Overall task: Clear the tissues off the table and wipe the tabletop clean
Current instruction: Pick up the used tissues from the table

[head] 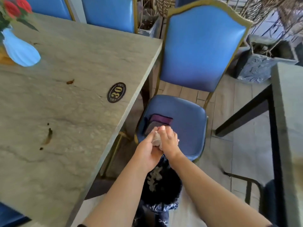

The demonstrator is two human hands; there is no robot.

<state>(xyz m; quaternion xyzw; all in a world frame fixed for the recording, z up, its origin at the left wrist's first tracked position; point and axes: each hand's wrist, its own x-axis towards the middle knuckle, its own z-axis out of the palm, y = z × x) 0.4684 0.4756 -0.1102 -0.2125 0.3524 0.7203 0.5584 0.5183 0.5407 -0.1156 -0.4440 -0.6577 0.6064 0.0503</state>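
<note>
A black oval plaque [116, 92] stuck flat on the grey stone-look table [78, 66], near its right edge, reads "30" in gold numerals (framed by small gold scrollwork). Pale characters on the dark garment [155, 178] below the forearms are too blurred to read.

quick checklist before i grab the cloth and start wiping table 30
1. Tissues off the table: ok, none seen on the part in view.
2. Tissue wad disposed of: not ok, left hand and right hand hold it together over the chair seat.
3. A hand free for the cloth: not ok, both in the grip.
4. Cloths within reach: ok, folded on the seat just beyond the hands.
5. Stains left to wipe: not ok, brown smears remain.
6. Vase out of the wiping path: cannot tell.
</note>
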